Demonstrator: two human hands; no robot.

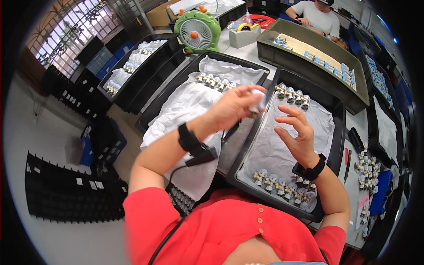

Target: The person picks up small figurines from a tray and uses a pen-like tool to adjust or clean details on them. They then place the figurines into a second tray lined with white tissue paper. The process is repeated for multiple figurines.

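Note:
Pinched in the fingers of my left hand [232,106] is a small figurine [256,102], pale on top and blurred by motion. It hangs over the gap between two black trays. My right hand [299,136] is raised above the right black tray [338,128], fingers curved and apart, holding nothing. White sheeting [274,143] lines that tray. Along its far end stands a row of figurines [292,96], and more figurines [282,187] fill its near end. In the left black tray [165,99], a row of similar figurines [216,81] stands at the far end, beside crumpled white sheeting [181,104].
A green fan [197,33] stands behind the left tray. At the back right, an olive bin [282,53] holds blue-and-white pieces. Loose figurines [368,170] and a pen [348,165] lie on the right. Another person [316,20] sits across the table. Black crates [150,77] stand left.

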